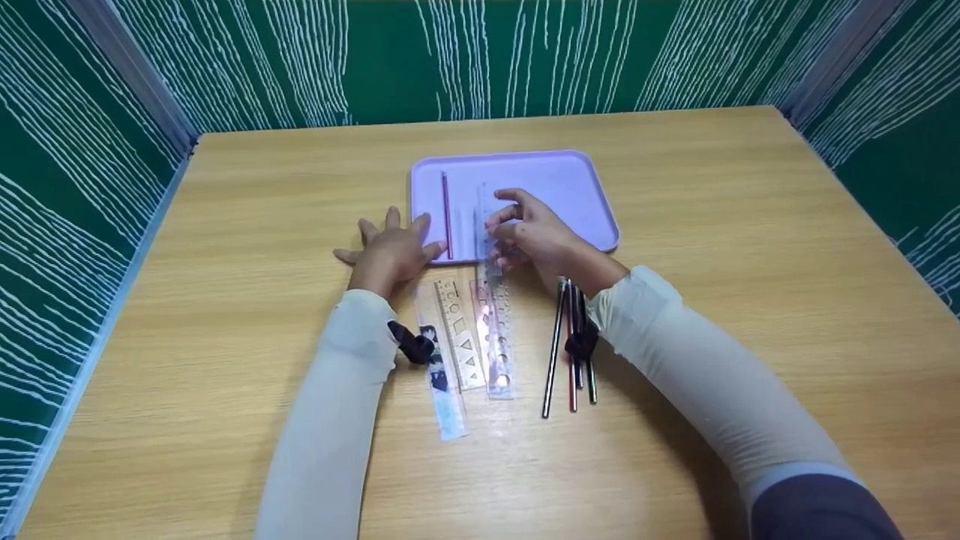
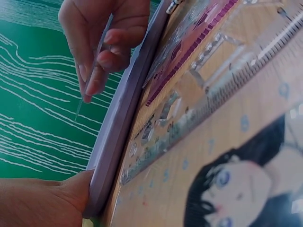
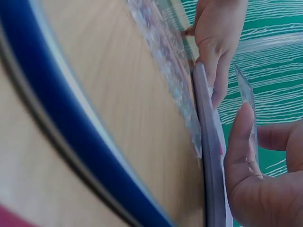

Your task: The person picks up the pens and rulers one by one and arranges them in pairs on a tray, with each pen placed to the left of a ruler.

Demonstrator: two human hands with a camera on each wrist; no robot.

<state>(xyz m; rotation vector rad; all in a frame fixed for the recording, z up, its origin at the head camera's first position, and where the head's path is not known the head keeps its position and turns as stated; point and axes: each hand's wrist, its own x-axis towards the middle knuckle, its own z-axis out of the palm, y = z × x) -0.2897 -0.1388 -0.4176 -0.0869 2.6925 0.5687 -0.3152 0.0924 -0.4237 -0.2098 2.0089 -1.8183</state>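
My right hand (image 1: 544, 236) pinches a clear ruler (image 1: 482, 210) between thumb and fingers above the purple tray (image 1: 559, 180). Seen from the left wrist, the ruler (image 2: 98, 54) is raised on its narrow edge, clear of the tray's rim. Inside the tray, toward its left side, lies a dark red pencil (image 1: 447, 214). With fingers spread, my left hand (image 1: 391, 251) rests at the tray's near left corner, its thumb over the rim by the pencil's lower end. The right wrist view shows that left hand (image 3: 218, 38) against the tray edge.
In front of the tray lie a ruler with a cartoon picture (image 1: 450, 416), a stencil ruler with cut-out shapes (image 1: 466, 349) and another clear stencil ruler (image 1: 501, 367). Several pencils (image 1: 553, 360) lie to their right, under my right wrist. Green walls with white streaks (image 1: 390, 67) border the table.
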